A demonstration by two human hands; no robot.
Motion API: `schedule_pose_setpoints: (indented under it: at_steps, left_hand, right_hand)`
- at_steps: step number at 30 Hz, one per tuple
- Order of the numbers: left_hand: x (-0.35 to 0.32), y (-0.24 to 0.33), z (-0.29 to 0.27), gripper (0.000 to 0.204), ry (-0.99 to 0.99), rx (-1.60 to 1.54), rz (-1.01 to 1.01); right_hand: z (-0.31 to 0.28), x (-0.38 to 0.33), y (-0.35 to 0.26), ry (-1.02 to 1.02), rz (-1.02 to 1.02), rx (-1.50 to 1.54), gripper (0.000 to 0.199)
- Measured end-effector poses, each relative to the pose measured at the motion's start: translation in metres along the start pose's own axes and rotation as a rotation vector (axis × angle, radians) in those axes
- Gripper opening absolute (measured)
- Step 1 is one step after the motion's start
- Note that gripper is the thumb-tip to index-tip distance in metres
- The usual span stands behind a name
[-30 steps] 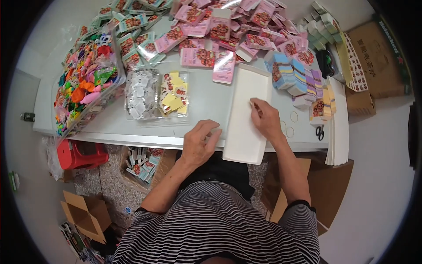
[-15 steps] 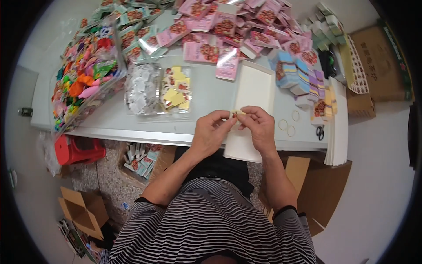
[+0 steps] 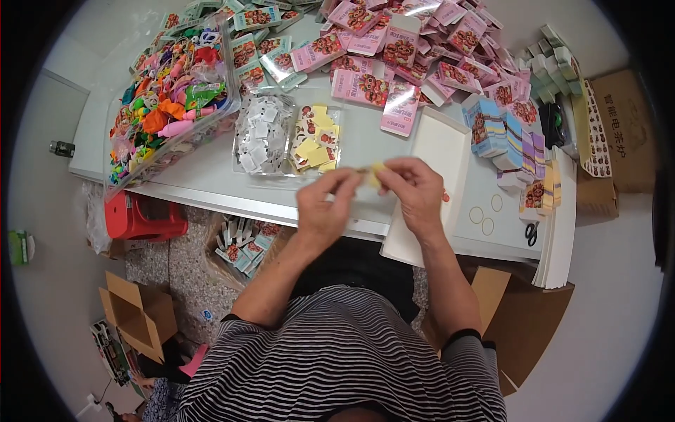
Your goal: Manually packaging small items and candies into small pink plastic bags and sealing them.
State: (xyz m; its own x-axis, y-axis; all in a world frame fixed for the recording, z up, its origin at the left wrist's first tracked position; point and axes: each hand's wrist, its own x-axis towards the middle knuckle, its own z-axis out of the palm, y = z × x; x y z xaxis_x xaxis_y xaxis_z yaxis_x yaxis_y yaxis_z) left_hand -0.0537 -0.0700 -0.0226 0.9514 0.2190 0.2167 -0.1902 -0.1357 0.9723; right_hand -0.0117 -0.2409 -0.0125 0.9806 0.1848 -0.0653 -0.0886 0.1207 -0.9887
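Both my hands meet over the table's front edge in a pinch, a little blurred. Between the fingertips shows a small yellow paper piece (image 3: 375, 173). My right hand (image 3: 420, 199) is closed on it, while the fingertips of my left hand (image 3: 323, 211) press together at its left side. Under my right hand lies a long white open box lid or tray (image 3: 450, 130), jutting over the table edge. A small red piece (image 3: 446, 197) is beside my right hand, over the tray. To the left, a clear tray (image 3: 328, 112) contains yellow pieces with printed figures.
White tags (image 3: 261, 130) fill another clear tray. A large clear bin (image 3: 169, 98) of colourful small toys stands left. Pink boxes (image 3: 401, 105) and green boxes (image 3: 281, 60) pile up at the back. Blue boxes (image 3: 485, 126), rubber bands (image 3: 477, 214) and black scissors (image 3: 531, 233) lie right.
My view has shifted, so the table's things sit farther right in the picture. More of the yellow piece shows between my fingers. The small red piece has come into sight by my right hand.
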Motion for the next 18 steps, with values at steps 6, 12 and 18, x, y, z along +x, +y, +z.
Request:
schedule_pose_setpoints:
  at_steps: [6,12,18]
  left_hand:
    - [0.045,0.000,-0.061,0.030,0.064,0.909,0.383]
    - [0.035,0.007,-0.108,0.042,-0.158,0.993,0.308]
    - [0.059,0.016,-0.112,0.037,-0.415,1.059,0.369]
  right_hand:
    - [0.038,0.054,0.002,-0.071,-0.180,-0.228,0.028]
    - [-0.065,0.020,-0.024,-0.121,-0.353,-1.171,0.050]
    - [-0.105,-0.017,-0.008,-0.277,-0.206,-1.643,0.056]
